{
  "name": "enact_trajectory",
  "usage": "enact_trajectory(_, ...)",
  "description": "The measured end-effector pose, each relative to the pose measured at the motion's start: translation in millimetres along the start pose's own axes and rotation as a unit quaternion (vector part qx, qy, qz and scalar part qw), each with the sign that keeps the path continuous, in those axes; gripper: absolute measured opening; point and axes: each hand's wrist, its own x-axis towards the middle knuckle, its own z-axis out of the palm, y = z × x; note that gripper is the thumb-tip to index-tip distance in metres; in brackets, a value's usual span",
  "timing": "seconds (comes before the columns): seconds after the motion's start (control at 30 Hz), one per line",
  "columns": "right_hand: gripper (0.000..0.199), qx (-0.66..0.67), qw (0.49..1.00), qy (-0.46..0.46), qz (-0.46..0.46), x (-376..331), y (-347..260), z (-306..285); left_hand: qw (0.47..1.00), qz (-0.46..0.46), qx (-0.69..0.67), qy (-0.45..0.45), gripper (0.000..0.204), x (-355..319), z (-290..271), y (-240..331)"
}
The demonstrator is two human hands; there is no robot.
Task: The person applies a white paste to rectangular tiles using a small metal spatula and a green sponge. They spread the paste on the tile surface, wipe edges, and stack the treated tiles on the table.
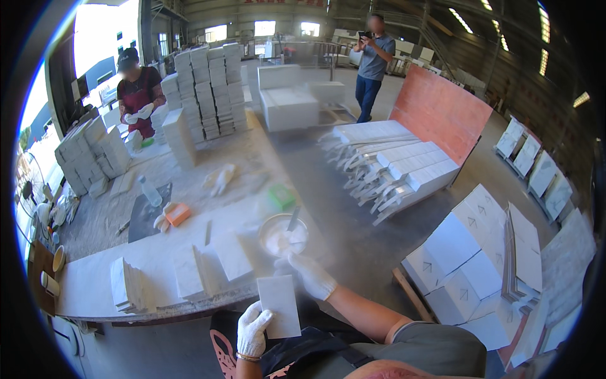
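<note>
My left hand (252, 330), in a white knit glove, holds a rectangular white stone tile (279, 307) upright by its left side, with the thumb across its face. Beyond the tile my right hand (310, 275), gloved too, reaches to the near rim of a round bowl (262, 240). White powder or paste (284, 242) lies in the bowl, and a flat, dark, blade-like tool (294, 218) leans up from it. The right fingers are blurred against the bowl; what they hold, if anything, does not show. Left of the bowl, one tile (232, 256) lies on the bench.
Tile stacks (126, 285) line the bench's near edge (170, 314). An orange block (177, 214), a green block (281, 197), a bottle (150, 191) and a glove (219, 179) lie farther back. Two people (140, 95) (374, 63) stand beyond. Boxes (464, 265) stand right.
</note>
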Motion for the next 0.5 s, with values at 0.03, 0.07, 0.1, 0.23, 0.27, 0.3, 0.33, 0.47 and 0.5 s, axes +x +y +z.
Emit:
enact_trajectory(0.03, 0.049, 0.008, 1.000, -0.019, -0.016, -6, 2, 1, 1.000, 0.000, -0.009, 0.002, 0.039, 0, 1, -1)
enact_trajectory(0.07, 0.049, -0.017, 1.000, -0.023, 0.000, -13, 3, 2, 1.000, 0.002, -0.013, 0.006, 0.038, 0, 2, -2)
enact_trajectory(0.1, 0.049, -0.033, 0.998, -0.043, 0.012, -21, 6, 4, 1.000, 0.008, -0.015, 0.008, 0.038, 1, 3, -3)
enact_trajectory(0.23, 0.049, -0.216, 0.967, -0.124, -0.051, -49, 5, 10, 0.999, 0.026, -0.028, 0.024, 0.038, 5, 5, -4)
enact_trajectory(0.27, 0.048, -0.185, 0.975, -0.122, 0.010, -53, 4, 12, 0.999, 0.027, -0.025, 0.027, 0.038, 6, 5, -4)
enact_trajectory(0.3, 0.047, -0.192, 0.974, -0.117, 0.013, -58, 2, 13, 0.999, 0.025, -0.023, 0.031, 0.038, 4, 5, -5)
enact_trajectory(0.33, 0.047, -0.198, 0.972, -0.124, 0.006, -61, 0, 13, 0.999, 0.032, 0.000, 0.031, 0.037, 4, 4, -6)
enact_trajectory(0.47, 0.045, -0.193, 0.972, -0.133, -0.006, -68, -7, 15, 0.992, 0.046, 0.110, 0.026, 0.035, 5, -2, -2)
enact_trajectory(0.5, 0.045, -0.201, 0.970, -0.135, 0.001, -69, -8, 16, 0.986, 0.032, 0.157, 0.037, 0.036, 7, -5, 0)
